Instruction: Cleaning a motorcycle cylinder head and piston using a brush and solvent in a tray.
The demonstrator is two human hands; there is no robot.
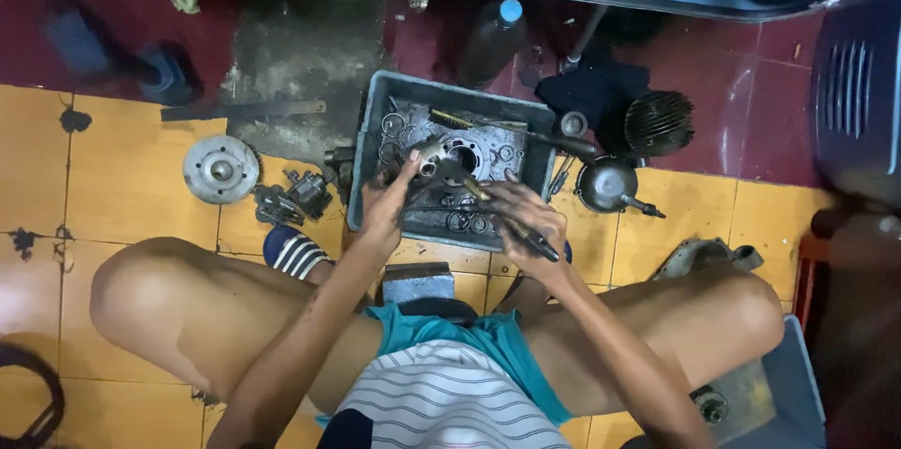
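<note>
we see the metal engine part [452,156] lying in the grey tray [372,144], just ahead of both hands; left hand [387,200] grips its near edge, right hand [524,219] holds a brush [497,210] angled toward it.

Over a grey plastic tray [371,153] on the tiled floor [122,214], the left hand [387,205] steadies a metal engine part [457,156]; the right hand [521,216] grips a dark-handled tool [526,233].
</note>
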